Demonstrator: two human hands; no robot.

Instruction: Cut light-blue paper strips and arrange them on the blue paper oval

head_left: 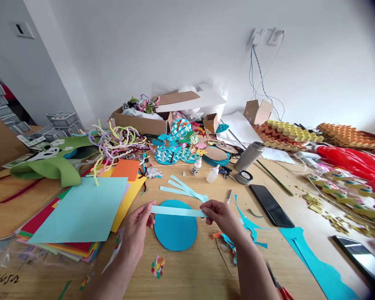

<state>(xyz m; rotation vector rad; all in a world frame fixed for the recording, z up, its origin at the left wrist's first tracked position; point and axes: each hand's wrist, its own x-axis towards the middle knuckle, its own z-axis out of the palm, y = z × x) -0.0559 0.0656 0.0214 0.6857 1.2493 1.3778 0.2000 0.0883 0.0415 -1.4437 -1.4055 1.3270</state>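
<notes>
A pale blue paper strip [178, 211] is stretched level between my two hands. My left hand [140, 221] pinches its left end, and my right hand [217, 213] grips the other end. Below the strip lies a blue paper disc [175, 233], its upper part crossed by the strip in my view. Just beyond, several more pale blue strips [184, 189] lie fanned out on the table. Small coloured paper dots [158, 266] sit in a cluster in front of the disc.
Left: a stack of coloured paper [81, 212] and pipe cleaners [121, 141]. Behind: glue bottles [212, 174], decorated blue paper pieces [167, 154]. Right: a grey flask [250, 155], a black phone [271, 205], blue paper scraps [250, 225], scissors [279, 283] and egg trays [290, 133].
</notes>
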